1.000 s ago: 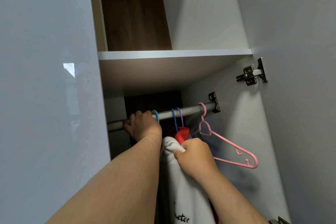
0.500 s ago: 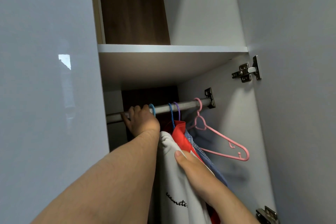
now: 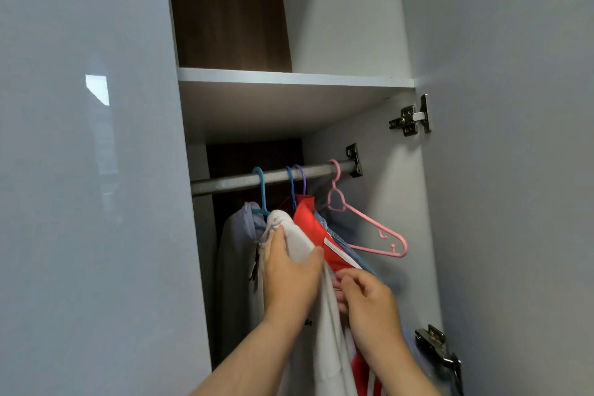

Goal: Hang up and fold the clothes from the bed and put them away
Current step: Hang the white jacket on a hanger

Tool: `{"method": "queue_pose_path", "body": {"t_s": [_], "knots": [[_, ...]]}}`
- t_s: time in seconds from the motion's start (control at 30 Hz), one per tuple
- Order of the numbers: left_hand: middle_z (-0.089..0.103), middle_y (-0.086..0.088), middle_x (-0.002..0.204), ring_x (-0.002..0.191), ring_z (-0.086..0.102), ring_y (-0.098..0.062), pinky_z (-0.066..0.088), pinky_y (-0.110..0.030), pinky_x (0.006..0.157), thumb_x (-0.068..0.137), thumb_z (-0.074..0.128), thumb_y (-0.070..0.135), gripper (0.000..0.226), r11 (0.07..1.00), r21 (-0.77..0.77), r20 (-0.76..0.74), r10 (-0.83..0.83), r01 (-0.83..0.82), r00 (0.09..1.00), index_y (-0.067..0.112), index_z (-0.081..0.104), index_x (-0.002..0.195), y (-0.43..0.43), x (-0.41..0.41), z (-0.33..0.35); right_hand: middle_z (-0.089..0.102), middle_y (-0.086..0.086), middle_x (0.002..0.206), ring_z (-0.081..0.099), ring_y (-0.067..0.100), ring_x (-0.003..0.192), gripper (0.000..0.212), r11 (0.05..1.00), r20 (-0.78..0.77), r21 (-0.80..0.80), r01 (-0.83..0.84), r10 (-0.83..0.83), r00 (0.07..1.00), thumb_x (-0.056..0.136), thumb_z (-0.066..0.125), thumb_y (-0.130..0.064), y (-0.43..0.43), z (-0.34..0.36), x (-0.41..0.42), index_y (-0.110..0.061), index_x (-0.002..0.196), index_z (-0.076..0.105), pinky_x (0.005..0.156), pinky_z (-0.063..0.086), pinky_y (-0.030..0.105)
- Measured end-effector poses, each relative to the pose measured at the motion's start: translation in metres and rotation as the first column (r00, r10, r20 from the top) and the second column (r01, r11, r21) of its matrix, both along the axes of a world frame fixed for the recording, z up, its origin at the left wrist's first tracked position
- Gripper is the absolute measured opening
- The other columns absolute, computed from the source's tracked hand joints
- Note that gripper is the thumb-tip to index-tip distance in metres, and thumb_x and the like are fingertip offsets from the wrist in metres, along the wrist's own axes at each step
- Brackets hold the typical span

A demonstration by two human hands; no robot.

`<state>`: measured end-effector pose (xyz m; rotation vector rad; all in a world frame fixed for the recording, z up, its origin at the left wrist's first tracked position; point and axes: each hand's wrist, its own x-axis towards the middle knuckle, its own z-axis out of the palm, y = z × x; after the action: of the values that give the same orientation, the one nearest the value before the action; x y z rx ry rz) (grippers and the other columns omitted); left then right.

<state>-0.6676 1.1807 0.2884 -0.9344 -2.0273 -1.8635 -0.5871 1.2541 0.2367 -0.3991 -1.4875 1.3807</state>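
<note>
Settling white soft-fabric sweatshirt (image 3: 300,239) on light-blue plastic hanger (image 3: 261,186), hooked over grey metal rail (image 3: 225,184) at 12 o'clock. Gripping shoulder with left hand (image 3: 289,273), pinching front edge at 4 o'clock with right hand (image 3: 369,302). Best: tug evenly, centre shoulders, spare red garment (image 3: 308,215).

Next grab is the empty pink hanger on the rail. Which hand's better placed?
Right. The right hand is below the pink hanger, on its side; the left hand grips the white garment at its shoulder, with the red garment in between.
</note>
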Motion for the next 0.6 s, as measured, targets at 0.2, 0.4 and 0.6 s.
{"method": "queue_pose_path", "body": {"t_s": [0.2,0.4,0.6], "knots": [[0.045,0.004,0.125,0.121,0.048,-0.019,0.034,-0.02,0.099,0.08,0.07,0.015,0.056,0.981,-0.189,-0.048,0.028,-0.036,0.998,0.022,0.049,0.131,-0.02,0.014,-0.051,0.062,0.004,0.056,0.061,0.025,0.059,0.019,0.954,0.057,-0.084,0.287,-0.283,0.957,0.087,0.066,-0.002,-0.01,-0.034,0.02,-0.019,0.079,0.063,0.063,0.052,0.036],[0.052,0.006,0.089,0.078,0.056,-0.01,0.039,-0.016,0.059,0.081,0.062,0.01,0.026,0.949,-0.315,-0.023,-0.008,0.001,1.0,0.028,0.044,0.086,-0.031,0.025,-0.089,0.061,0.0,0.078,0.06,0.02,0.078,0.041,0.936,0.37,0.139,0.323,-0.352,0.86,0.079,0.08,-0.018,-0.011,-0.062,0.041,-0.017,0.115,0.06,0.067,0.041,0.026],[0.063,0.009,0.095,0.084,0.062,-0.008,0.054,-0.02,0.067,0.084,0.058,0.009,0.032,0.899,-0.407,0.116,-0.127,0.163,0.985,0.025,0.058,0.111,-0.039,0.035,-0.128,0.061,-0.002,0.063,0.058,0.016,0.061,0.023,0.948,0.465,0.144,0.284,-0.318,0.826,0.08,0.077,-0.027,-0.015,-0.056,0.038,-0.019,0.079,0.056,0.056,0.045,0.029]]}}
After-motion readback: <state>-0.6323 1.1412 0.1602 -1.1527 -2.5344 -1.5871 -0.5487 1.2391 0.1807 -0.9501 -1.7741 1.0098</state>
